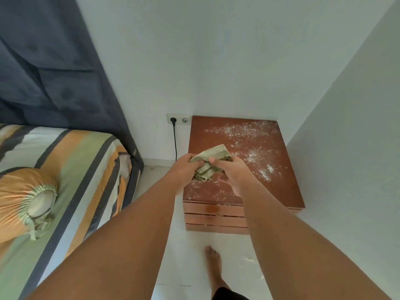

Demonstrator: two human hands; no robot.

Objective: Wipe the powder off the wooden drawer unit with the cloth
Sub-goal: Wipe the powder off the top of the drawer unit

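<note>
A reddish-brown wooden drawer unit (pixel 279 187) stands in the corner against the white walls. White powder (pixel 253 146) is scattered over the back and right of its top, with faint smears near the front edge. A crumpled green cloth (pixel 211 161) is held above the front left of the top. My left hand (pixel 184 169) grips its left side and my right hand (pixel 233 178) grips its right side. The bunched cloth hangs between both hands, above the wood.
A bed with a striped cover (pixel 71 176) and an orange bolster (pixel 23 198) lies to the left. A dark curtain (pixel 49 68) hangs behind it. A wall socket (pixel 178 120) with a black cable sits left of the unit. My bare foot (pixel 214 265) stands on the white floor.
</note>
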